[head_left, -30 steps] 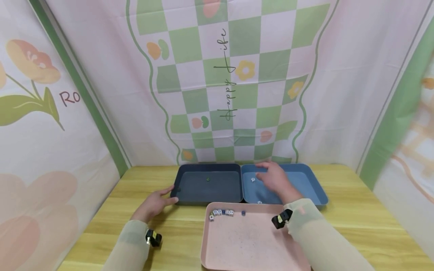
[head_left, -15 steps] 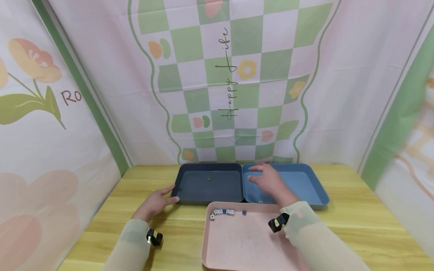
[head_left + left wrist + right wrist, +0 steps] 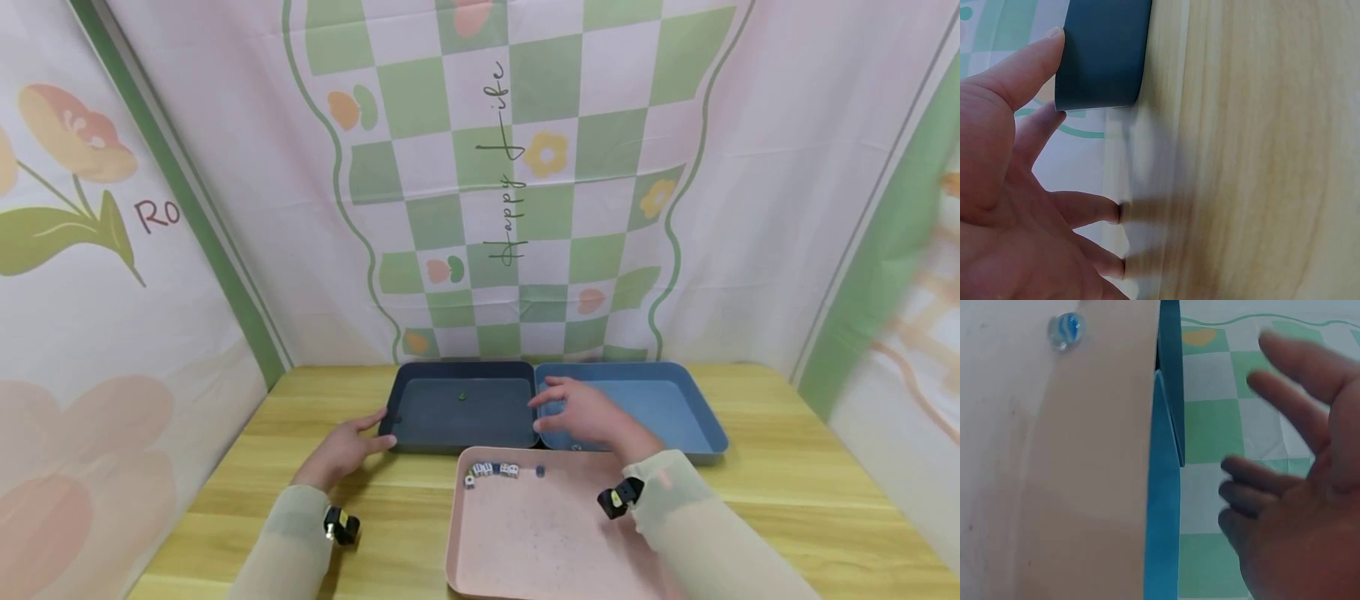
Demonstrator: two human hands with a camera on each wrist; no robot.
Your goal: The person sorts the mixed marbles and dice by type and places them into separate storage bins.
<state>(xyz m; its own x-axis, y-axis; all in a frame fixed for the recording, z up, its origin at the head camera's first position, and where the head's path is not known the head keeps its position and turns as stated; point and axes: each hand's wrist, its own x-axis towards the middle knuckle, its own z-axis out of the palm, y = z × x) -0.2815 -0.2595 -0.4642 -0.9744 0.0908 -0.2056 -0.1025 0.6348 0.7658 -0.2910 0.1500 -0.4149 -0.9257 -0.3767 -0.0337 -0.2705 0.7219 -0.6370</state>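
My left hand (image 3: 341,450) touches the near left corner of the dark blue-grey tray (image 3: 450,448) with thumb and index finger. In the left wrist view its other fingers are spread, and the dark tray's end wall (image 3: 1104,56) meets the thumb tip. My right hand (image 3: 581,412) hovers over the left part of the blue tray (image 3: 675,417), fingers spread, fingertips right at the seam with the dark tray. Nothing shows between the fingers in the right wrist view. A small green piece (image 3: 461,397) lies in the dark tray. A small white piece (image 3: 576,447) sits at the blue tray's front wall.
The pink tray (image 3: 510,542) stands in front, holding several white dice (image 3: 483,469) along its back left and one glass marble with a blue swirl (image 3: 1066,331). Wood tabletop (image 3: 390,533) extends around the trays. A patterned curtain (image 3: 517,192) rises behind.
My right hand has moved left and slightly nearer, from over the blue tray to the seam. The white piece seen by its fingers a second ago is covered now. My left hand stays put.
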